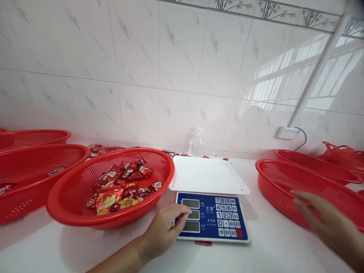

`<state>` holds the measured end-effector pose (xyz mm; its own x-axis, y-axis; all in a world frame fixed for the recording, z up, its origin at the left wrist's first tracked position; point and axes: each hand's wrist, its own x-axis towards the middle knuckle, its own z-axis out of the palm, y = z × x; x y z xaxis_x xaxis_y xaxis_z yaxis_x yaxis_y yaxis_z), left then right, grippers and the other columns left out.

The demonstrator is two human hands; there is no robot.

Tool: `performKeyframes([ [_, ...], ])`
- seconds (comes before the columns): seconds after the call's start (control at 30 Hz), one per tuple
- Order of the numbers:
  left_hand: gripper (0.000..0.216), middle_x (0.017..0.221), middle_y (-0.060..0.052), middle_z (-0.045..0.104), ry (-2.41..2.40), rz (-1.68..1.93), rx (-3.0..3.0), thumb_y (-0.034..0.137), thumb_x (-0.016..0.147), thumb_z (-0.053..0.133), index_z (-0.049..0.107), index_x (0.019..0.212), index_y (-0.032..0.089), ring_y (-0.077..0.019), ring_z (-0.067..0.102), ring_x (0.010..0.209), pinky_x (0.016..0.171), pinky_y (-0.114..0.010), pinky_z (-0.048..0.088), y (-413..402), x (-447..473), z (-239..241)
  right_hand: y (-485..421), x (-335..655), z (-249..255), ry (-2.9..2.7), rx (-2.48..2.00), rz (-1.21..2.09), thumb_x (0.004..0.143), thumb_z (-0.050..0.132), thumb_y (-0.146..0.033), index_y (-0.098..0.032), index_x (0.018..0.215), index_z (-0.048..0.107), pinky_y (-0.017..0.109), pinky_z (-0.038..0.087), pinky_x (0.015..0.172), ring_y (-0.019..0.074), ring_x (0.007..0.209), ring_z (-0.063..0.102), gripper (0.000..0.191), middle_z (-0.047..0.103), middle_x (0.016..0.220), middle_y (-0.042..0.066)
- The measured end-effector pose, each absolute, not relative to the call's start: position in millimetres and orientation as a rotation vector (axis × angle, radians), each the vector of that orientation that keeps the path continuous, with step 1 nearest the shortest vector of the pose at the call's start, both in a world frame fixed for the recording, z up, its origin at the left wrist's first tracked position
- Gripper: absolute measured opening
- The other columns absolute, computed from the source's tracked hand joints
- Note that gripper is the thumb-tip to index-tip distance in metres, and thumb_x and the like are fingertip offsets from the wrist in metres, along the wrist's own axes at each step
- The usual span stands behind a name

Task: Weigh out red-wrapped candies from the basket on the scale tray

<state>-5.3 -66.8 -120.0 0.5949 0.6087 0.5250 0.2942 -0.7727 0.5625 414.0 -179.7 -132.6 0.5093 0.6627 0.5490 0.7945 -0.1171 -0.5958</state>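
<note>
My left hand (163, 229) is over the left edge of a blue-and-white electronic scale (210, 216), by its display windows. Its thumb and forefinger come together at the tips, with nothing seen between them; the other fingers are curled and partly hidden. My right hand (330, 222), smeared by motion, is in front of a red basket (273, 170) on the right. Its fingers are stretched out and hold nothing visible. Behind the keypad, the scale's white pan (207, 174) bears only tiny specks. Wrapped sweets (122, 185) lie in the large red basket (65, 214) left of the scale.
More red baskets (71, 151) stand at the far left, a few sweets inside. Another basket (315, 167) and red bags (341, 155) are at the back right. A clear plastic bottle (198, 140) and loose sweets (102, 148) lie along the tiled wall, below a socket (287, 132).
</note>
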Motion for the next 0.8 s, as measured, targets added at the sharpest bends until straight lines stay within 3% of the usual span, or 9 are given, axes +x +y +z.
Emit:
performKeyframes([
  [0.1, 0.018, 0.09, -0.001, 0.068, 0.703, 1.037, 2.423, 0.018, 0.088, 0.044, 0.061, 0.095, 0.018, -0.0109, 0.063, 0.082, 0.077, -0.02, 0.049, -68, -7, -119, -191, 360, -180, -1.256, -1.887, 0.175, 0.075, 0.052, -0.055, -0.036, 0.111, 0.056, 0.04, 0.053, 0.067, 0.0275, 0.09, 0.062, 0.041, 0.064, 0.108, 0.004],
  [0.2, 0.018, 0.09, -0.001, 0.067, 0.67, 1.058, 2.433, 0.019, 0.089, 0.044, 0.06, 0.095, 0.018, -0.011, 0.062, 0.081, 0.077, -0.02, 0.049, -69, -7, -119, -191, 327, -206, -1.159, -1.961, 0.391, 0.074, 0.051, -0.058, -0.032, 0.118, 0.055, 0.038, 0.052, 0.079, 0.0266, 0.098, 0.061, 0.052, 0.06, 0.117, 0.005],
  [0.37, 0.017, 0.088, -0.002, 0.067, 0.65, 1.115, 2.426, 0.019, 0.088, 0.045, 0.061, 0.095, 0.019, -0.0112, 0.061, 0.08, 0.073, -0.02, 0.048, -65, -7, -125, -188, 324, -205, -1.025, -1.954, 0.468, 0.078, 0.045, -0.059, -0.026, 0.118, 0.055, 0.035, 0.045, 0.09, 0.024, 0.104, 0.058, 0.052, 0.06, 0.117, 0.006],
  [0.6, 0.018, 0.09, -0.002, 0.066, 0.687, 1.119, 2.398, 0.02, 0.089, 0.045, 0.06, 0.096, 0.018, -0.0114, 0.061, 0.082, 0.073, -0.02, 0.047, -60, -9, -125, -194, 319, -202, -1.124, -1.996, 0.539, 0.08, 0.043, -0.057, -0.027, 0.116, 0.055, 0.033, 0.042, 0.095, 0.0216, 0.109, 0.055, 0.048, 0.061, 0.118, 0.003],
  [0.8, 0.017, 0.087, -0.002, 0.066, 0.724, 1.021, 2.459, 0.02, 0.089, 0.044, 0.06, 0.094, 0.019, -0.0112, 0.061, 0.08, 0.074, -0.019, 0.047, -65, -12, -118, -183, 331, -203, -1.134, -2.052, 0.661, 0.077, 0.048, -0.055, -0.024, 0.115, 0.059, 0.031, 0.047, 0.091, 0.0221, 0.107, 0.058, 0.05, 0.062, 0.118, 0.004],
])
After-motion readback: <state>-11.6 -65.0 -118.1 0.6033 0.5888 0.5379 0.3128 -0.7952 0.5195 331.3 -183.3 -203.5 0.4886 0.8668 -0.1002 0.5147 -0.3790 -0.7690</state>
